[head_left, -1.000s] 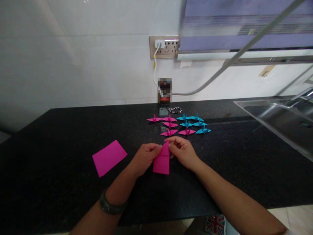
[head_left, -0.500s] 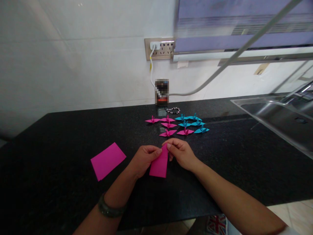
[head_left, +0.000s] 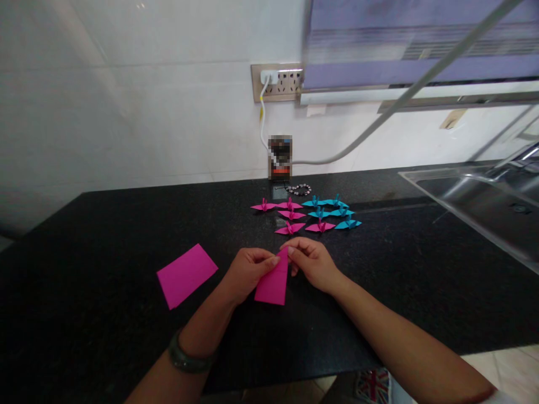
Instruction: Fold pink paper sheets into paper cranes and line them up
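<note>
A folded pink sheet of paper [head_left: 273, 287] is held between both hands, just above or on the black countertop. My left hand [head_left: 248, 275] pinches its upper left edge, thumb on top. At its top right corner my right hand [head_left: 312, 262] grips the paper between thumb and fingers. Left of my left hand lies a stack of pink paper [head_left: 187, 276]. Beyond the hands stand several pink paper cranes [head_left: 290, 228] and several blue paper cranes [head_left: 347, 223] in rows.
The black countertop [head_left: 113, 235] runs along a white wall. A pixelated upright object [head_left: 280, 158] with a white cable leans there, near a beaded string [head_left: 304, 189]. A steel sink [head_left: 484, 202] lies at the right, and a grey hose [head_left: 391, 109] crosses the upper right.
The lower end of the folded paper has shifted slightly left, and its crease looks flatter. Both hands keep nearly the same place and grip.
</note>
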A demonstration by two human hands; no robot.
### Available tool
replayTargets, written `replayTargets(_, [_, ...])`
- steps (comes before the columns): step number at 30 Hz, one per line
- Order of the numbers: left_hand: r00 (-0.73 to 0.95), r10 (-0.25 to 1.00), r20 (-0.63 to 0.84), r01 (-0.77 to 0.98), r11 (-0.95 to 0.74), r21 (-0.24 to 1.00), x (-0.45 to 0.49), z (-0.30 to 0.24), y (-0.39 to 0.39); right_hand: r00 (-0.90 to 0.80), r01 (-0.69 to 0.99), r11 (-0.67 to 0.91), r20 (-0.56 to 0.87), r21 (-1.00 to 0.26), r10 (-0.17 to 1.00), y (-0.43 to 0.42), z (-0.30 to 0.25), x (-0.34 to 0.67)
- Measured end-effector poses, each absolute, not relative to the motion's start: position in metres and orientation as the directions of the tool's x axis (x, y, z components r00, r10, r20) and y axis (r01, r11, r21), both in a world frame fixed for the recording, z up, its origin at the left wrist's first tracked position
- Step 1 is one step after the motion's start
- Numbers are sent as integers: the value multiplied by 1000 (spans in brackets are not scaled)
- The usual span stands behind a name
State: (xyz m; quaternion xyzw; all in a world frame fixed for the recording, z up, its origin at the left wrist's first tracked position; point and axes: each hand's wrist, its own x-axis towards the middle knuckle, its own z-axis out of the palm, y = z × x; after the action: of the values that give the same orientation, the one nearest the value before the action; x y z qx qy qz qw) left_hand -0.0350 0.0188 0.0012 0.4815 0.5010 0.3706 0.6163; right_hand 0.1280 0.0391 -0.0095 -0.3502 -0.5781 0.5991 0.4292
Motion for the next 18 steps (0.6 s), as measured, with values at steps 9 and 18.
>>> replayTargets(9, [188, 952, -240, 59, 233, 971, -34, 3, 18, -394, -122, 62, 106, -991, 913, 41, -14, 128])
replayTargets(18, [216, 945, -247, 37, 245, 969, -35, 7, 18, -377, -139, 39, 89, -990, 922, 40, -12, 127])
